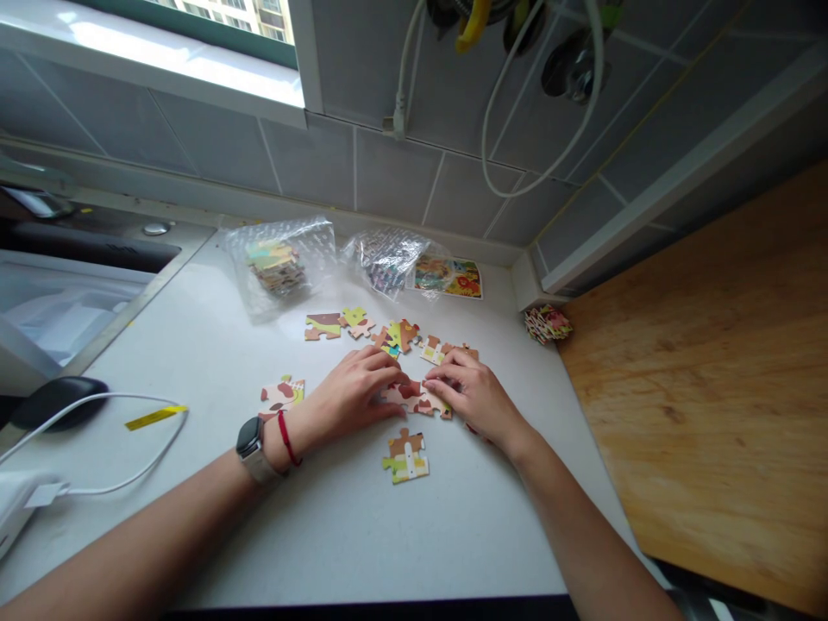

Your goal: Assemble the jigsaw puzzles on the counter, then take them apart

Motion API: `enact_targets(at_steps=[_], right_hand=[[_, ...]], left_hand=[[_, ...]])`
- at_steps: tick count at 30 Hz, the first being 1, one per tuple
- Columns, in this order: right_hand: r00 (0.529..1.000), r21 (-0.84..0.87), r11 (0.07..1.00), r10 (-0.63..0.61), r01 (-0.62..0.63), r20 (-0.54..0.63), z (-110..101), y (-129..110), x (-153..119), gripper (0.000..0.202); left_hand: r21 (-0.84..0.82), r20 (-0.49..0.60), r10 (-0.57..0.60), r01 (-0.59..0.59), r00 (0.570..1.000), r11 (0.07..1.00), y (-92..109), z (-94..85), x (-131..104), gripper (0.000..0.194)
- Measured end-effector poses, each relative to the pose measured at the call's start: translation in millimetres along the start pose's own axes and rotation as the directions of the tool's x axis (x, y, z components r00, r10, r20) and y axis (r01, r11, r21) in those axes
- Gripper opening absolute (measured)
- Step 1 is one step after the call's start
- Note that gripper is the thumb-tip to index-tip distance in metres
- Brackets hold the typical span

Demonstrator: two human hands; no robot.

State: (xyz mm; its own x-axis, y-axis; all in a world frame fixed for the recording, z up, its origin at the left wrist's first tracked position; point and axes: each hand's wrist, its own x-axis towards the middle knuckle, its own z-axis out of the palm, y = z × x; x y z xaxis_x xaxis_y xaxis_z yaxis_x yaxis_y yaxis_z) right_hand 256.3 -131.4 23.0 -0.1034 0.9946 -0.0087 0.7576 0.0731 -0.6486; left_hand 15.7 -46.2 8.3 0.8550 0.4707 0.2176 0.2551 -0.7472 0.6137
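Two brown-and-pink puzzle pieces [409, 393] lie side by side on the white counter between my hands; whether they are locked together I cannot tell. My left hand [359, 388] grips the left one, thumb at its near edge and fingers over its far edge. The right one [440, 405] is pinched between the thumb and fingers of my right hand [477, 392]. Nearer me lies a brown, white and green puzzle piece [407, 457]. Beside my left wrist are joined-looking pink-and-brown pieces [285, 395], partly covered. Another piece is mostly hidden under my right hand.
Several loose pieces [323, 326] lie in a row beyond my hands. Farther back are a clear bag of pieces [278, 263], a second crinkled bag [385, 259] and a picture card [469, 280]. A piece stack [548, 323] stands right. A white cable [129, 397] lies left.
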Motion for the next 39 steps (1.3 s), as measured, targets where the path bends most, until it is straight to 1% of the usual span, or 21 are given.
enact_targets(at_steps=[1,3,5,8,13,18,21,23,27,31,33,36,39], right_hand=[[0.999,0.004,1.000,-0.025,0.025,0.029,-2.6,-0.4,-1.1,0.015],[0.994,0.014,0.998,-0.069,0.068,0.085,-7.6,-1.0,-2.7,0.026],[0.988,0.022,0.995,-0.101,0.099,0.117,-10.7,-1.4,-3.4,0.037],[0.982,0.005,0.990,-0.140,0.141,0.130,-10.6,-2.3,-3.5,0.032],[0.971,-0.121,0.970,-0.191,0.209,0.144,-7.3,-5.7,-5.0,0.034],[0.974,-0.115,0.974,-0.176,0.193,0.140,-9.1,-3.4,-5.6,0.033],[0.979,-0.089,0.982,-0.158,0.170,0.126,-9.4,-0.5,-5.0,0.039],[0.981,-0.073,0.985,-0.147,0.157,0.126,-9.3,0.2,-4.7,0.042],[0.978,-0.081,0.983,-0.153,0.166,0.141,-10.4,-2.4,-4.9,0.036],[0.971,-0.086,0.980,-0.160,0.177,0.176,-10.6,-7.7,-5.1,0.039],[0.972,-0.077,0.983,-0.153,0.169,0.181,-10.8,-9.5,-5.2,0.038],[0.977,-0.072,0.989,-0.114,0.129,0.182,-15.5,-8.7,-6.0,0.039],[0.975,-0.097,0.993,-0.050,0.072,0.217,-26.4,-4.3,-7.8,0.044]], left_hand=[[0.001,0.000,0.001,-0.001,1.000,1.000,-0.1,0.0,-0.1,0.022],[-0.001,-0.004,0.003,-0.003,1.000,1.000,-0.2,-0.1,-0.4,0.021],[-0.010,-0.009,0.007,-0.007,1.000,1.000,-0.1,-0.2,-0.4,0.020],[-0.026,-0.014,0.011,-0.012,1.000,1.000,-0.5,-0.2,-0.2,0.020],[-0.043,-0.025,0.023,-0.024,0.999,0.999,-3.7,1.3,-0.3,0.022],[-0.037,-0.027,0.029,-0.030,0.999,0.999,-5.1,1.5,-0.3,0.027],[-0.027,-0.027,0.026,-0.027,0.999,0.999,-3.8,0.7,0.1,0.028],[-0.026,-0.024,0.018,-0.019,1.000,0.999,-2.7,-0.1,0.4,0.027],[-0.039,-0.019,0.015,-0.016,1.000,0.999,-1.5,-1.3,0.8,0.023],[-0.030,-0.016,0.009,-0.009,1.000,1.000,-1.2,-1.5,0.7,0.022],[-0.027,-0.013,0.004,-0.004,1.000,1.000,-1.1,-1.5,0.8,0.021],[-0.031,-0.015,0.003,-0.003,1.000,1.000,-0.6,-2.6,1.1,0.021],[-0.039,-0.015,0.004,-0.005,1.000,0.999,0.2,-5.2,1.2,0.020]])
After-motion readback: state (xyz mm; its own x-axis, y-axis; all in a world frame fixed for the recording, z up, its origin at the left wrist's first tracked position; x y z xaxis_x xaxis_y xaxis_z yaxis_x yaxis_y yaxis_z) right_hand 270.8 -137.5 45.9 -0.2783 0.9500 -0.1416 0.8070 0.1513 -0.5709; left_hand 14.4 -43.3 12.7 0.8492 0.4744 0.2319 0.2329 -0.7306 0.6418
